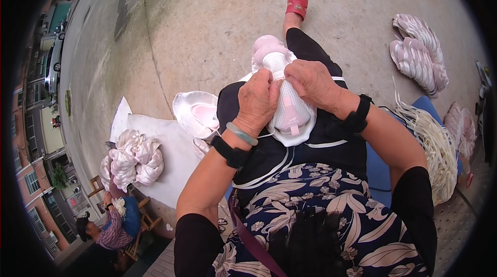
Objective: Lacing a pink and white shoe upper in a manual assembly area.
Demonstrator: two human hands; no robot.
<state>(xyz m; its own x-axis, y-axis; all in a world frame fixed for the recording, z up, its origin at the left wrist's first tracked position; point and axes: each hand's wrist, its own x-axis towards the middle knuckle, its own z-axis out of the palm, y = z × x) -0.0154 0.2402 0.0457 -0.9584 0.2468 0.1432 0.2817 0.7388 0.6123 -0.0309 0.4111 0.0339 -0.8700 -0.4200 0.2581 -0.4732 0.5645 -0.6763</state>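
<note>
A pink and white shoe upper point(291, 114) lies on my lap, its mesh tongue facing up and its rounded toe pointing away from me. From the left, my left hand point(257, 96) pinches the edge of the upper's opening with bent fingers and thumb. My right hand point(313, 85) pinches the opposite edge, close to the left fingertips. Between the fingertips a short white lace strip crosses the tongue. A loose white lace point(327, 144) trails over my dark trousers. What sits right inside each pinch is hidden by the fingers.
Left of my knee, another pale upper point(196, 114) rests near a white sheet point(168, 140). A bundle of cream laces point(432, 147) hangs at my right. Stacked uppers point(419, 52) lie on the concrete at far right. At lower left, a seated person point(111, 230) is beside bundled uppers point(135, 158).
</note>
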